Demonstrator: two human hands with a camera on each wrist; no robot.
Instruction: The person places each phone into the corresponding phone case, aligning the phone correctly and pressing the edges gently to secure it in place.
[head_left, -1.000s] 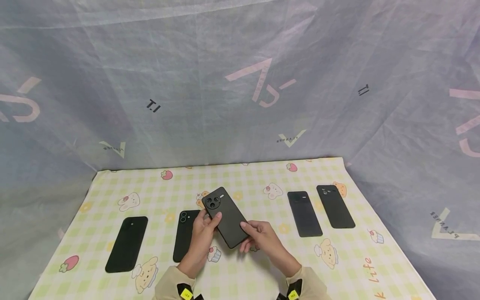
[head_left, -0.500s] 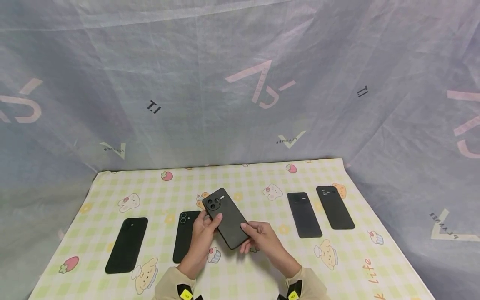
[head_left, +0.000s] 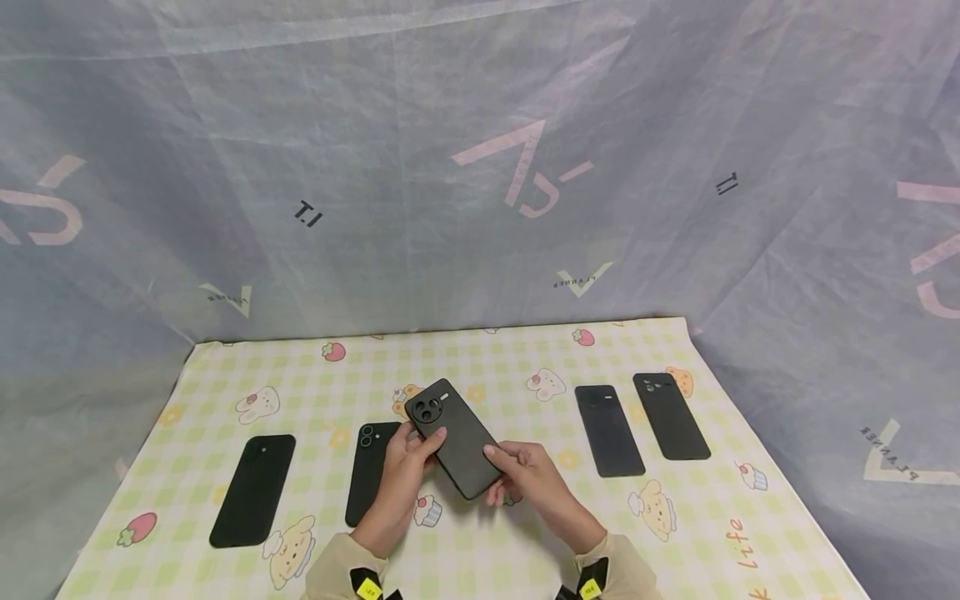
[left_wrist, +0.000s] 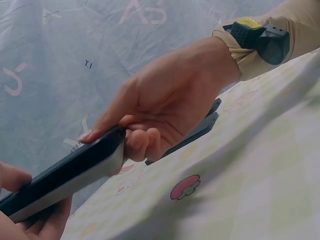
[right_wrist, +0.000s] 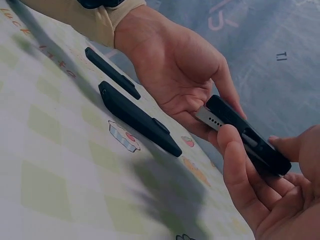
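Observation:
Above the middle of the table, both hands hold a black phone case (head_left: 467,450) with a round camera cutout, tilted with its back facing up. My left hand (head_left: 407,467) grips its left edge by the camera end, thumb on the back. The lower right corner is pinched by my right hand (head_left: 534,482), thumb on top and fingers beneath. Under the case, the right wrist view shows a phone's silver edge (right_wrist: 205,116) with a row of small holes. A pale side (left_wrist: 95,174) appears below the case in the left wrist view. The phone's screen is hidden.
Left of the hands lie a black phone with two lenses (head_left: 367,479), partly behind my left forearm, and a black case-like slab (head_left: 255,492). To the right lie a dark phone (head_left: 611,433) and a black case (head_left: 672,417). A checked cloth (head_left: 517,550) covers the table; grey curtains (head_left: 420,208) hang behind.

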